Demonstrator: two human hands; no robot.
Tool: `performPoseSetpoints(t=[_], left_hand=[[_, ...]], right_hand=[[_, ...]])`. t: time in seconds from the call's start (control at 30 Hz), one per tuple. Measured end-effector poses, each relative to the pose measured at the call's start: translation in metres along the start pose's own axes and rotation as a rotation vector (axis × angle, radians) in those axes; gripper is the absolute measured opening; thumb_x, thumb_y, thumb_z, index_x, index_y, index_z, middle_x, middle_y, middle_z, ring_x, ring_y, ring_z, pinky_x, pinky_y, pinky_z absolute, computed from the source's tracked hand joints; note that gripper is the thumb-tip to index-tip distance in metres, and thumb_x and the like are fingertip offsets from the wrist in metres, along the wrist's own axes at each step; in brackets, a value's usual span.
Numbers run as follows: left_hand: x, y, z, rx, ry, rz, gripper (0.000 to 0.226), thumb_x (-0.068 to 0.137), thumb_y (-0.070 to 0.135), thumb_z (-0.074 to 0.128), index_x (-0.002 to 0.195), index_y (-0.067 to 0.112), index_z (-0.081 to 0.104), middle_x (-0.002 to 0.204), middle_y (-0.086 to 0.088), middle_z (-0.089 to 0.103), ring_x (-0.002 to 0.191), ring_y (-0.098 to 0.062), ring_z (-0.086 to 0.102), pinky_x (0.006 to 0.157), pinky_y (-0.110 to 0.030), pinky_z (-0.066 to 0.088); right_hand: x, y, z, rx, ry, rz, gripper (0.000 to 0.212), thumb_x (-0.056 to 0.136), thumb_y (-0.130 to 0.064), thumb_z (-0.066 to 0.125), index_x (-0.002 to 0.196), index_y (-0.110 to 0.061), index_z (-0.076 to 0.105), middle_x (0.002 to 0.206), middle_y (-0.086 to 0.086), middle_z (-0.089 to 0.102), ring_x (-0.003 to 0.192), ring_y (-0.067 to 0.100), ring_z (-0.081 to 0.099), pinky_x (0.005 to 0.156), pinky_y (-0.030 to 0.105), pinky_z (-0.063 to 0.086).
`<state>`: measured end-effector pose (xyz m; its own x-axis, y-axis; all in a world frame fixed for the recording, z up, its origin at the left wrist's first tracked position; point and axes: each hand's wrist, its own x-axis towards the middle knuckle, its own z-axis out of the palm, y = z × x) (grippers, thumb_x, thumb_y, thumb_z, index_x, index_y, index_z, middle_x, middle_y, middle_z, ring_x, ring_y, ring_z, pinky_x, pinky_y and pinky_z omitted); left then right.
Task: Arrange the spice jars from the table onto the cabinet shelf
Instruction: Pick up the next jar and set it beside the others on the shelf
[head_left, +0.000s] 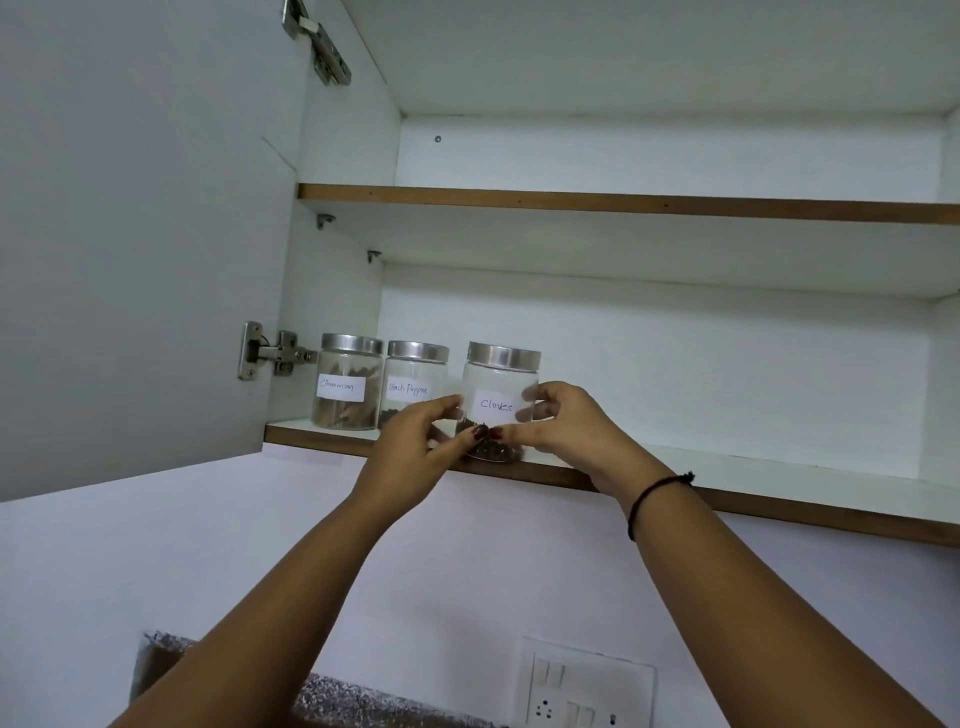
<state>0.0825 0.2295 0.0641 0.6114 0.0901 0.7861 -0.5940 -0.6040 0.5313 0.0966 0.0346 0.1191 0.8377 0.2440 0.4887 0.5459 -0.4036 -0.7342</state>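
Three glass spice jars with steel lids stand on the lower cabinet shelf (779, 470). At the far left is the jar labelled Cinnamon (347, 382), and the Black Pepper jar (414, 379) is right beside it. A little further right, at the shelf's front edge, is the Cloves jar (500, 387). My left hand (415, 441) holds its left side and my right hand (563, 428) holds its right side. The thumbs meet across its lower front. Whether its base rests fully on the shelf is hidden by my fingers.
The cabinet door (135, 234) stands open at the left on steel hinges (270, 353). An upper shelf (623, 203) runs above. The lower shelf stretches bare to the right of the jars. Below are a wall switch plate (584, 686) and a speckled counter edge (374, 701).
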Motion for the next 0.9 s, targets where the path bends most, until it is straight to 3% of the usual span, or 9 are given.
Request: performPoseSetpoints(t=[0.07,0.2,0.3,0.4,0.53,0.7,0.9], left_hand=[[0.004,-0.004,0.003,0.056,0.001,-0.001,0.049,0.091,0.045,0.064,0.134,0.022,0.060,0.093,0.013,0.062,0.072,-0.001,0.059,0.063,-0.017,0.044],[0.010,-0.006,0.006,0.116,0.078,0.003,0.052,0.090,0.046,0.067,0.135,0.021,0.060,0.111,0.005,0.069,0.081,-0.008,0.065,0.077,-0.033,0.057],[0.012,-0.005,0.008,0.233,0.129,0.031,0.047,0.091,0.046,0.065,0.133,0.023,0.061,0.114,0.006,0.071,0.079,-0.006,0.065,0.074,-0.032,0.056],[0.012,-0.008,0.013,0.297,0.171,0.045,0.044,0.093,0.046,0.061,0.132,0.027,0.063,0.094,0.005,0.072,0.079,-0.009,0.064,0.069,-0.030,0.053],[0.013,-0.013,0.013,0.223,0.203,-0.010,0.050,0.086,0.045,0.072,0.131,0.024,0.064,0.083,0.004,0.072,0.078,-0.009,0.066,0.076,-0.035,0.058],[0.014,-0.011,0.015,0.220,0.238,0.000,0.048,0.083,0.042,0.075,0.126,0.022,0.069,0.103,0.008,0.075,0.080,-0.003,0.066,0.080,-0.033,0.059],[0.013,-0.012,0.016,0.182,0.274,0.013,0.051,0.081,0.038,0.078,0.127,0.020,0.068,0.102,0.006,0.074,0.078,-0.006,0.066,0.081,-0.036,0.059]], right_hand=[[0.007,0.004,0.003,0.009,0.006,0.019,0.070,0.068,-0.026,0.089,0.126,-0.011,0.054,0.110,0.008,0.066,0.101,0.020,0.067,0.094,0.039,0.055],[0.018,0.010,0.007,0.035,0.017,0.027,0.065,0.068,-0.025,0.089,0.122,-0.013,0.055,0.108,0.012,0.069,0.100,0.025,0.069,0.092,0.043,0.056],[0.030,0.015,0.010,0.056,-0.001,0.037,0.065,0.068,-0.025,0.090,0.122,-0.013,0.055,0.109,0.012,0.068,0.101,0.024,0.069,0.090,0.039,0.057],[0.039,0.020,0.012,0.061,-0.032,0.035,0.069,0.067,-0.027,0.090,0.125,-0.013,0.054,0.111,0.009,0.068,0.102,0.020,0.068,0.086,0.033,0.055],[0.044,0.024,0.015,0.043,-0.028,0.022,0.068,0.070,-0.029,0.088,0.126,-0.012,0.053,0.106,0.007,0.068,0.093,0.015,0.067,0.076,0.025,0.051],[0.043,0.024,0.019,-0.041,0.031,-0.011,0.074,0.071,-0.038,0.086,0.132,-0.016,0.050,0.090,-0.003,0.064,0.083,0.008,0.063,0.064,0.020,0.044],[0.041,0.025,0.016,-0.067,-0.015,-0.025,0.087,0.069,-0.033,0.088,0.141,-0.023,0.039,0.098,-0.002,0.061,0.088,0.006,0.058,0.066,0.019,0.041]])
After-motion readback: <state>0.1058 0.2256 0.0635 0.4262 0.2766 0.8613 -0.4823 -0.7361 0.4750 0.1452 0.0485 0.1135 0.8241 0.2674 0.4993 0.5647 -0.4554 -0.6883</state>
